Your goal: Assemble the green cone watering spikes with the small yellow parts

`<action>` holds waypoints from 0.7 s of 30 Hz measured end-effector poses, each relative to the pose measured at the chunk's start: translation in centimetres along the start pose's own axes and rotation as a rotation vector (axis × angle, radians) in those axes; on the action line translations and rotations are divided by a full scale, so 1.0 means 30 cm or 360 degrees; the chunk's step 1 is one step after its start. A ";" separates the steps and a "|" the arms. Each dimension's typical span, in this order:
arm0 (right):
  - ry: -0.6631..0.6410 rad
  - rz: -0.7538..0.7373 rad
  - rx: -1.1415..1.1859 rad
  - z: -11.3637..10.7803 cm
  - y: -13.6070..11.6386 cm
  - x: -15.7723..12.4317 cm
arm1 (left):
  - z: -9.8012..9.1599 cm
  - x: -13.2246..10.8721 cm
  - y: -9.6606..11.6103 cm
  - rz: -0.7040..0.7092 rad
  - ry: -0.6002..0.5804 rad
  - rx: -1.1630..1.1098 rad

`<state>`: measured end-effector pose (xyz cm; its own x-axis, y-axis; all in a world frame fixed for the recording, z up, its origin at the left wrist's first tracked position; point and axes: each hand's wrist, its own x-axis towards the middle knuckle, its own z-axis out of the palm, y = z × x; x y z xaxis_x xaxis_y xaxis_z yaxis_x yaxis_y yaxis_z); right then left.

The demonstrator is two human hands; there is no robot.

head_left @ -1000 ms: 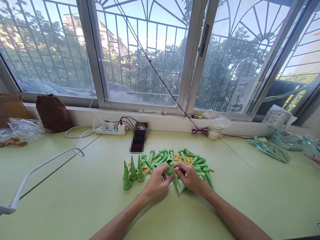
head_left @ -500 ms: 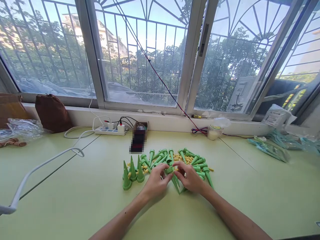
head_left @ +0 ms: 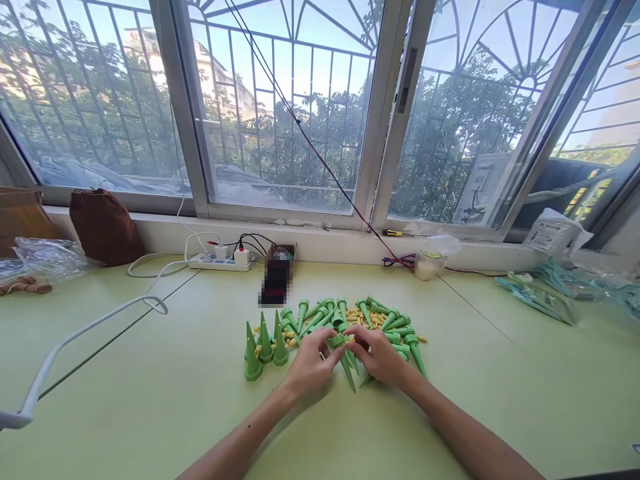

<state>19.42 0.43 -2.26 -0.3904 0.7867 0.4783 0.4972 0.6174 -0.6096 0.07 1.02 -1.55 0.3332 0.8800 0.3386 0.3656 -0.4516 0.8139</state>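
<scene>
**Near bench open, far side crowded**

The bench (head_left: 150, 413) lies bare in front and to either side of the arms. Ahead, the spike pile (head_left: 390, 320) blocks the middle, with standing cones (head_left: 265, 347) just left of it. The left hand (head_left: 313, 367) and right hand (head_left: 383, 357) pinch one spike (head_left: 349, 373) at the pile's near edge. A cable (head_left: 90, 327) crosses the left. A power strip (head_left: 220, 261) and a box (head_left: 277, 280) line the sill, and packets (head_left: 537, 298) fill the far right.

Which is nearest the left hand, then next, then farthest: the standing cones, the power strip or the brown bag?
From the left hand, pinching a green spike:
1. Standing cones, just to its left.
2. Power strip, back by the windowsill.
3. Brown bag, far back left.
</scene>
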 end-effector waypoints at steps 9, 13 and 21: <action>-0.0005 0.0048 0.0019 -0.005 -0.013 0.003 | 0.001 -0.008 0.006 0.0029 -0.0025 -0.0001; -0.0005 0.0069 0.0030 -0.008 -0.019 0.004 | 0.004 -0.009 0.005 0.0034 -0.0041 0.0029; -0.0017 0.0079 0.0029 -0.005 -0.011 0.005 | 0.001 -0.012 0.011 0.0035 -0.0073 0.0060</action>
<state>19.31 0.35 -1.89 -0.3739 0.8163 0.4404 0.5023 0.5773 -0.6437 0.11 0.55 -1.41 0.3806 0.8625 0.3336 0.3902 -0.4768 0.7877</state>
